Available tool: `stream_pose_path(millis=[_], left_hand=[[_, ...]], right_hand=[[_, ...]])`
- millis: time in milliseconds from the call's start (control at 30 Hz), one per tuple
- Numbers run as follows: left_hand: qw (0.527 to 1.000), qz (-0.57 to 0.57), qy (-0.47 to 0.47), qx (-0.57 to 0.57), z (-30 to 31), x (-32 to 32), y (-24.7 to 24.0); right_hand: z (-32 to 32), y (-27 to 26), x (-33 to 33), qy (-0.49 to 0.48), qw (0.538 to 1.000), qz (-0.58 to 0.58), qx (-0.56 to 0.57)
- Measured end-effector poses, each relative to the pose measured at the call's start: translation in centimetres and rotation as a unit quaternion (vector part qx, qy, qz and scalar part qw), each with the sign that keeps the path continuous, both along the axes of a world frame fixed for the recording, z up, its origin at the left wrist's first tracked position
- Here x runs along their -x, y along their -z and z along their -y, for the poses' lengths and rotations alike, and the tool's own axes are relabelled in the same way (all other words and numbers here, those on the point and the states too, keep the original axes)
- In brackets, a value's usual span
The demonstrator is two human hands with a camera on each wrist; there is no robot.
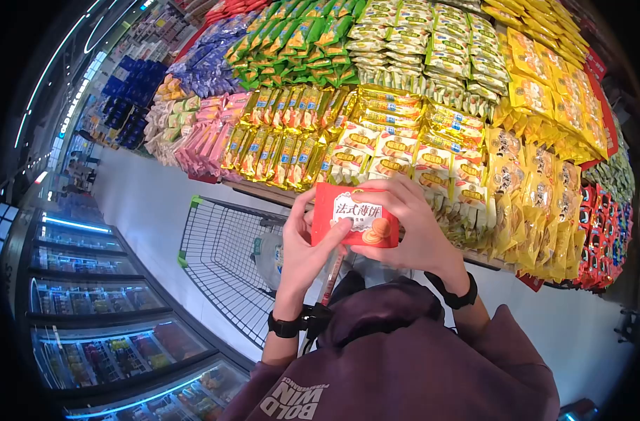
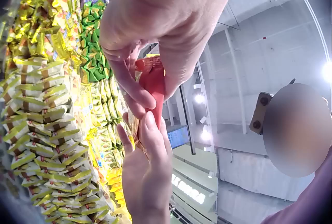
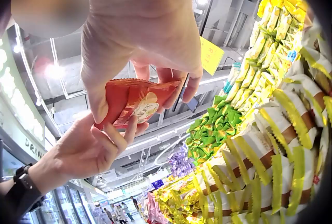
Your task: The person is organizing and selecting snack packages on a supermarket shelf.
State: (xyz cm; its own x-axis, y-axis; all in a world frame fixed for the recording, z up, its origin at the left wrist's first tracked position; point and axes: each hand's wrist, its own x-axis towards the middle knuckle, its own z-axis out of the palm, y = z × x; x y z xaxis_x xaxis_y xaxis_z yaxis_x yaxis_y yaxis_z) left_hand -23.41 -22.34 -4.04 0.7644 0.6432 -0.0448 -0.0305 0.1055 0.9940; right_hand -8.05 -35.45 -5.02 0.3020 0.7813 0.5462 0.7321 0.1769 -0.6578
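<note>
A red snack packet (image 1: 357, 216) with a white label and pictured round biscuits is held up in front of the chest, label toward the head camera. The left hand (image 1: 307, 242) grips its left side, thumb lying across the front. Around the right side curls the right hand (image 1: 415, 228), thumb at the lower edge and fingers at the top. In the left wrist view the packet (image 2: 153, 86) is seen edge-on between both hands. Its printed face, partly covered by fingers, shows in the right wrist view as the packet (image 3: 137, 102).
Piled snack packets fill a display, with gold packs (image 1: 281, 151), green packs (image 1: 299, 42) and yellow packs (image 1: 544, 84). A wire shopping cart (image 1: 218, 242) stands below and left of the hands. Glass-fronted freezers (image 1: 109, 298) line the left side.
</note>
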Motion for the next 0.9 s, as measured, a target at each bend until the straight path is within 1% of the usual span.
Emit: stream_pose_path(millis=[100, 133, 167, 233, 267, 333, 400, 467, 567, 600, 700, 800, 867, 900], left_hand=[[0.999, 0.047, 0.018, -0.016, -1.3, 0.7, -0.2], [0.994, 0.024, 0.008, -0.110, -2.0, 1.4, 1.0], [0.984, -0.035, 0.013, -0.172, -2.3, 2.1, 2.0], [0.942, -0.155, 0.014, -0.297, -3.0, 3.9, 3.5], [0.929, -0.174, 0.001, -0.325, -2.8, 4.5, 4.1], [0.901, -0.227, 0.040, -0.368, -3.2, 6.3, 6.5], [0.874, -0.260, 0.087, -0.401, -3.5, 7.6, 8.3], [0.849, -0.275, 0.131, -0.431, -3.6, 8.7, 10.0], [0.826, -0.327, 0.195, -0.415, -3.9, 9.2, 12.1], [0.823, -0.327, 0.210, -0.415, -4.2, 9.3, 13.3], [0.798, -0.371, 0.228, -0.416, -5.3, 9.1, 14.1], [0.776, -0.363, 0.244, -0.455, -7.4, 9.4, 14.0], [0.755, -0.373, 0.247, -0.480, -8.6, 9.6, 15.3], [0.755, -0.365, 0.257, -0.480, -9.2, 9.8, 15.9]], right_hand=[[-1.3, 0.1, 0.1, 0.018, 0.999, -0.037, -0.023], [-1.7, 0.3, 0.1, 0.028, 0.997, -0.054, -0.044], [-2.0, 0.3, 0.1, 0.042, 0.997, -0.049, -0.038], [-2.7, 0.1, 0.0, 0.061, 0.997, -0.042, -0.033], [-3.0, -0.1, 0.0, 0.070, 0.997, -0.027, -0.031], [-3.6, 0.2, 0.2, 0.085, 0.995, -0.048, -0.027], [-4.2, 0.7, 0.3, 0.098, 0.992, -0.073, -0.016], [-5.0, 0.5, 0.5, 0.108, 0.993, -0.051, 0.003], [-6.6, -0.2, 0.9, 0.105, 0.994, -0.022, 0.001], [-7.0, -0.3, 1.2, 0.107, 0.994, -0.012, -0.001], [-8.3, -0.7, 2.2, 0.107, 0.994, -0.002, -0.012], [-9.2, -1.2, 3.0, 0.107, 0.994, -0.001, -0.021], [-9.5, -1.2, 3.7, 0.120, 0.992, -0.012, -0.024], [-9.7, -1.1, 4.0, 0.125, 0.992, -0.019, -0.027]])
